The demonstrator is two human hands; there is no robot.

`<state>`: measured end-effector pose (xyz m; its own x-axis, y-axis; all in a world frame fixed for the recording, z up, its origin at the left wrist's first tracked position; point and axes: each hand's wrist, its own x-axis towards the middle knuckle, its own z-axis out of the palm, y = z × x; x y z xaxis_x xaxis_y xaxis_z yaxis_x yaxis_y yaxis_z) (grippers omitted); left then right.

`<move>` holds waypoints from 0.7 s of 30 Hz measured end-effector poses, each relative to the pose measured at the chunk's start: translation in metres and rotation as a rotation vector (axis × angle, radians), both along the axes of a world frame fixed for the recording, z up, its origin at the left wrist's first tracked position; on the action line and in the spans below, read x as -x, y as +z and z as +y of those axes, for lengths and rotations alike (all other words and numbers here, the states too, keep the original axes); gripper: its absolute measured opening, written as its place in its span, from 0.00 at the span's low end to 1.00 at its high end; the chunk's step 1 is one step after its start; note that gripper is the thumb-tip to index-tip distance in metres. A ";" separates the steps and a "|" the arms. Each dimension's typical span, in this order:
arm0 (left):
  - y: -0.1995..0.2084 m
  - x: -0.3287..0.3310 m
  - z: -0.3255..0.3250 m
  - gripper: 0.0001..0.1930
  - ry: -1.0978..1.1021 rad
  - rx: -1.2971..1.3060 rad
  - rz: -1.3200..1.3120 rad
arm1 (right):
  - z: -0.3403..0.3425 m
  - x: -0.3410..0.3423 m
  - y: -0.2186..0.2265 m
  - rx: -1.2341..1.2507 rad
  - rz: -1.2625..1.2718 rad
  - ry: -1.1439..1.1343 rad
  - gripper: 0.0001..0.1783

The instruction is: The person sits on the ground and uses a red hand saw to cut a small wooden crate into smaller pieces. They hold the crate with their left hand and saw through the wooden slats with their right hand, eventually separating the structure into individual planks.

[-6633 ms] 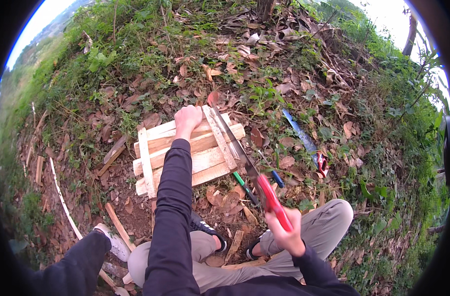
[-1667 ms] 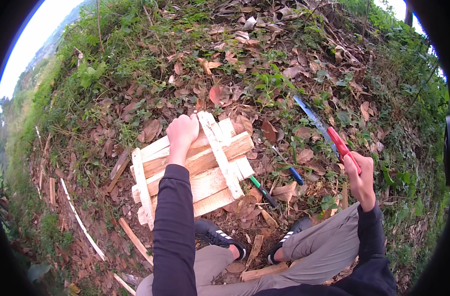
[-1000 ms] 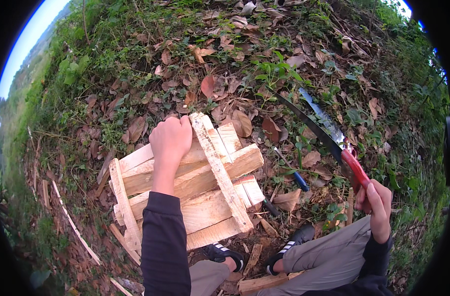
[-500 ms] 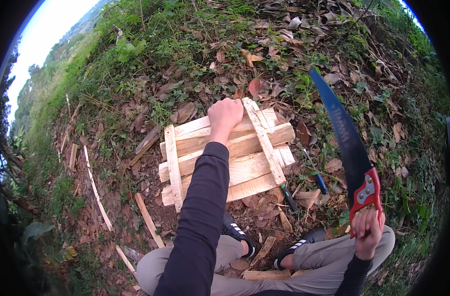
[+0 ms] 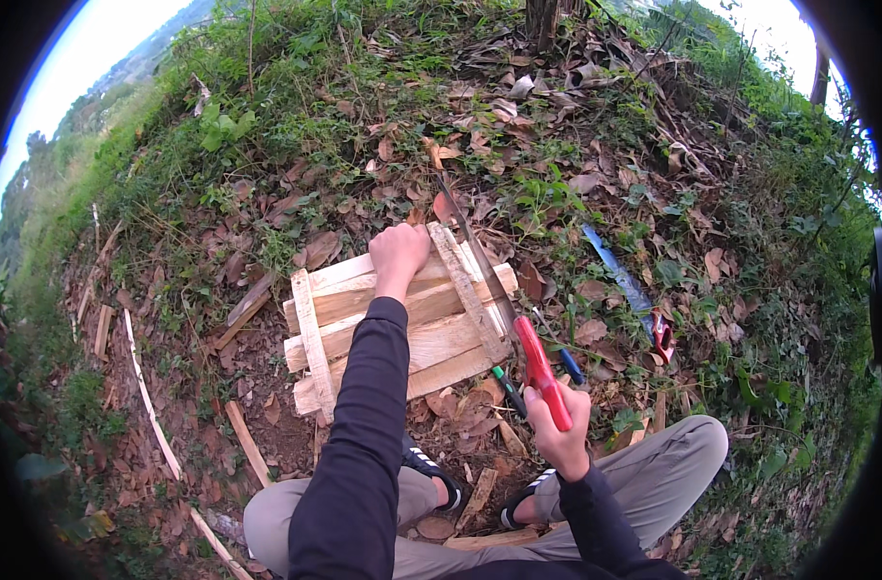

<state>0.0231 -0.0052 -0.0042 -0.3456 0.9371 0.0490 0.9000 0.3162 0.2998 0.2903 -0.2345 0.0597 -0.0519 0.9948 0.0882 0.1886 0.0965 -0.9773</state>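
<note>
Sawing posture over a slatted wooden panel, read from left to right. Well to the left of the left grip, a pale bark-stripped stick (image 5: 149,396) and a short wood strip (image 5: 247,443) lay on the leaf-strewn ground. The panel (image 5: 439,343) rested on the ground below the left grip and reached to both sides of it; its left batten (image 5: 312,343) stood to the left of that grip. The left grip (image 5: 399,255), a bare hand, was closed over the panel's far edge, knuckles up and fingertips hidden. Just right of it ran the right batten (image 5: 468,293), and beyond this the red-handled saw (image 5: 541,375) crossed over the projecting plank ends (image 5: 508,278); whether its teeth had entered the wood could not be told. A green-handled tool (image 5: 507,389) lay left of the right grip. The right grip (image 5: 560,425) was wrapped firmly round the saw handle. Above and right of it lay a blue-handled tool (image 5: 572,365) and, farther right, a blue-bladed saw (image 5: 620,277). Good sawing here, in the legend's judgement, called for steady downward pressure from the left grip, its knuckles clear of the blade, and long, level strokes beside the batten without nicking it.
</note>
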 end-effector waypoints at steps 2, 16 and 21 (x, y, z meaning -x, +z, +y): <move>-0.002 0.001 0.001 0.25 -0.009 -0.001 0.000 | 0.002 0.000 -0.002 -0.007 -0.037 0.019 0.12; -0.001 0.000 0.001 0.27 -0.039 0.040 0.021 | -0.037 0.002 0.025 0.051 -0.017 0.017 0.10; 0.005 -0.004 0.002 0.26 0.014 0.107 -0.057 | 0.006 0.010 0.021 0.094 0.013 -0.034 0.13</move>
<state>0.0275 -0.0031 0.0008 -0.3581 0.9309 -0.0715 0.8778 0.3618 0.3140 0.2807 -0.2290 0.0810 -0.0177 0.9998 -0.0054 0.1775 -0.0022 -0.9841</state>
